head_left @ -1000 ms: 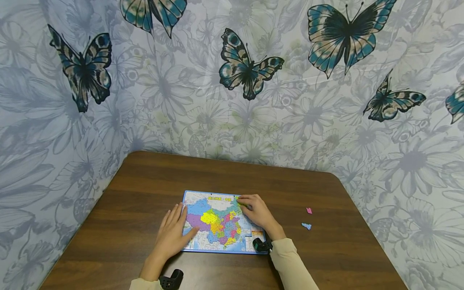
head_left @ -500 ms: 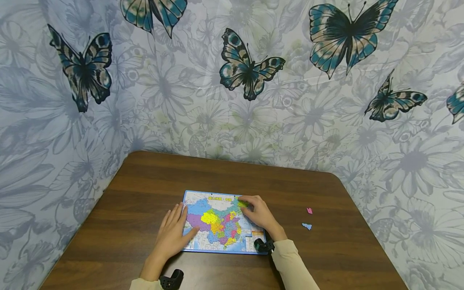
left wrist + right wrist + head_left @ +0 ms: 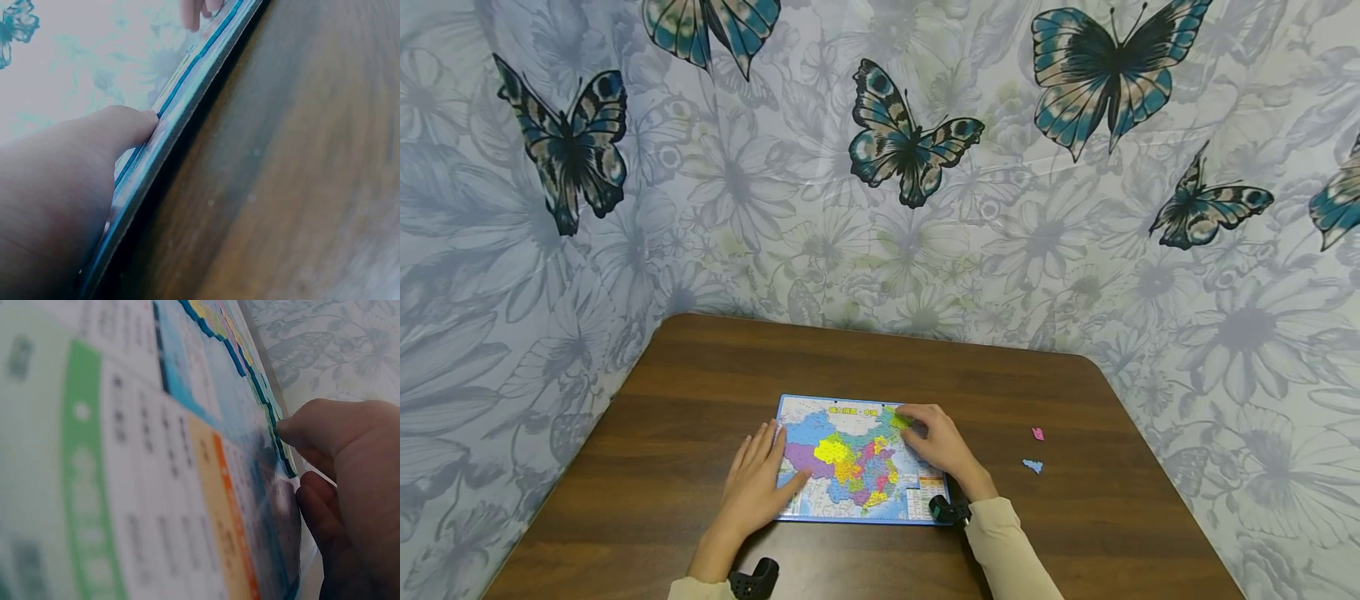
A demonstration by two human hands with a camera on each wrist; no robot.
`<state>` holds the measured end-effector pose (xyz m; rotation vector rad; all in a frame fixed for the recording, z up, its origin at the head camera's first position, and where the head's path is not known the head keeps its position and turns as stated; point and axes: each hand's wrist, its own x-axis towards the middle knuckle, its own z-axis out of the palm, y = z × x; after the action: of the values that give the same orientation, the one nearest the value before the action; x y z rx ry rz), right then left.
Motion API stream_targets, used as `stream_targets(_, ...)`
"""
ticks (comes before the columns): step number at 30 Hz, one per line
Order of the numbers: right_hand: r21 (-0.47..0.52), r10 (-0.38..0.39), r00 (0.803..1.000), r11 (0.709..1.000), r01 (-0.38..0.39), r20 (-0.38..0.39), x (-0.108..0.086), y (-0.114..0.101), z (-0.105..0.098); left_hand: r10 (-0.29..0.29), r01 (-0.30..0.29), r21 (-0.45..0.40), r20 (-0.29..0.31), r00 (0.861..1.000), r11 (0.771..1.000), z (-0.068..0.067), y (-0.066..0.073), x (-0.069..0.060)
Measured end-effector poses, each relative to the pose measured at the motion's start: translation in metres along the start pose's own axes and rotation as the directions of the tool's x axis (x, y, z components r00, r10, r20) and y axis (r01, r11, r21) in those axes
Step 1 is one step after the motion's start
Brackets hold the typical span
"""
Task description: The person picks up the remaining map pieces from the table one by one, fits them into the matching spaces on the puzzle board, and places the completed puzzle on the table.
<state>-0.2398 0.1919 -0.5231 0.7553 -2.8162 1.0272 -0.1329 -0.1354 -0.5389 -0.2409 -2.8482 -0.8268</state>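
A map puzzle board (image 3: 887,509) with coloured pieces and a blue border lies flat on the table. My left hand (image 3: 756,481) rests on its left side with the fingers straight; in the left wrist view the thumb (image 3: 139,125) touches the board's near edge. At the upper right of the board, my right hand (image 3: 942,442) has its thumb and curled fingers around a green puzzle piece (image 3: 898,422). The right wrist view has the right thumb (image 3: 306,428) against the raised edge of that piece, with the other fingertips lower beside it. Their contact is partly hidden.
A pink puzzle piece (image 3: 1038,434) and a light blue puzzle piece (image 3: 1033,467) lie loose on the brown wooden table (image 3: 700,367), right of the board. A butterfly-patterned wall covering (image 3: 820,250) stands behind the table. Each wrist wears a black device.
My right hand has shifted slightly to the right along the board's top corner, and more of the green puzzle piece shows. The left hand has stayed in place.
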Motion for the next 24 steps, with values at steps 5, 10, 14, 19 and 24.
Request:
stream_targets(5,-0.002,0.012,0.999,1.000,-0.012,-0.038,-0.006,0.000,-0.005,-0.003,0.003,0.006,0.005,1.000,1.000,0.002,-0.002,0.000)
stream_targets(10,-0.009,0.011,0.997,1.000,-0.012,-0.075,-0.013,0.003,-0.012,-0.003,0.003,0.003,0.007,1.000,1.000,0.003,-0.003,0.001)
stream_targets(14,-0.040,0.008,0.994,0.999,-0.012,-0.106,-0.020,0.006,-0.017,0.000,0.000,0.000,0.003,1.000,1.000,0.003,-0.002,0.000)
stream_targets(19,-0.046,0.022,0.991,0.999,-0.028,-0.134,-0.028,0.009,-0.023,0.002,-0.002,-0.005,-0.003,1.000,1.000,0.002,-0.002,0.001)
stream_targets(24,-0.046,0.049,0.988,0.997,-0.057,-0.147,-0.037,0.010,-0.029,0.004,-0.004,-0.008,-0.004,1.000,1.000,0.002,-0.002,0.001)
